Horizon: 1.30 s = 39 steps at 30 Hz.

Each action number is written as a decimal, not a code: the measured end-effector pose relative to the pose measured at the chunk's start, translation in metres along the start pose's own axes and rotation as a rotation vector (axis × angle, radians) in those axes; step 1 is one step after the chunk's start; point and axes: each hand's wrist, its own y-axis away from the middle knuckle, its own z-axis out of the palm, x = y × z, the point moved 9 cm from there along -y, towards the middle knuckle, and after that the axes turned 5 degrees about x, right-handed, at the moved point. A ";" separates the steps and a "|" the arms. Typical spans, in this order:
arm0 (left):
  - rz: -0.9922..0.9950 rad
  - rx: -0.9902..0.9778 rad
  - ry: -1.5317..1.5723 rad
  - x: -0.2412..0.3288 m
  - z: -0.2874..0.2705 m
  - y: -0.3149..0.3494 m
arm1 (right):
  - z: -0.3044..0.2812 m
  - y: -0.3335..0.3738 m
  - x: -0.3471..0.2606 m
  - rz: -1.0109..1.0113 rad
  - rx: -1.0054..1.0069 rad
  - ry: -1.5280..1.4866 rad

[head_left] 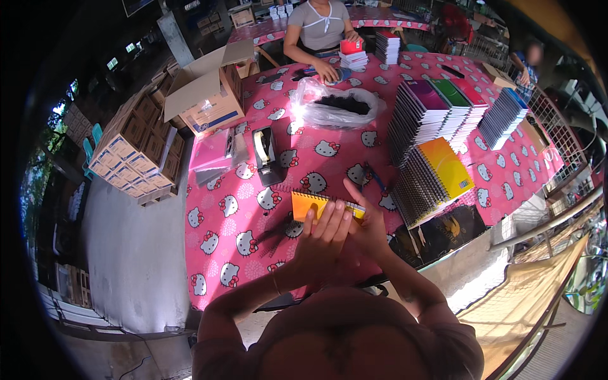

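- Head view: a small orange notebook [316,206] is held up above the near edge of a table [215,253] covered in a pink cartoon-cat cloth.
- Left hand [323,237]: fingers are closed on the notebook's lower edge, from the near side.
- Right hand [367,225]: fingers are clamped on the notebook's right end, thumb raised; the two hands are pressed close together.
- Loose black spiral wires [275,234] are seen on the cloth just left of the hands; whether a wire is already in the notebook cannot be told.
- Step in hand, as judged: the notebook is being bound or checked along its spine edge. The next move would call for a steady left grip while the right hand works the edge.
- Also noted: a tape dispenser [266,155], a clear bag of dark pieces [339,107], stacks of spiral notebooks [437,139] to the right, an open cardboard box [206,95].
- A second person [320,31] is seated at the far end, their hands on a small stack there.
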 end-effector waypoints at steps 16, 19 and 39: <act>-0.046 0.073 0.333 -0.027 -0.039 -0.049 | -0.009 0.021 -0.010 0.113 -0.188 0.066; -0.009 0.151 0.337 -0.023 -0.045 -0.047 | -0.015 0.025 -0.018 0.014 -0.208 0.025; 0.340 0.113 0.308 0.065 -0.050 -0.159 | -0.155 0.009 -0.137 -0.390 0.222 0.475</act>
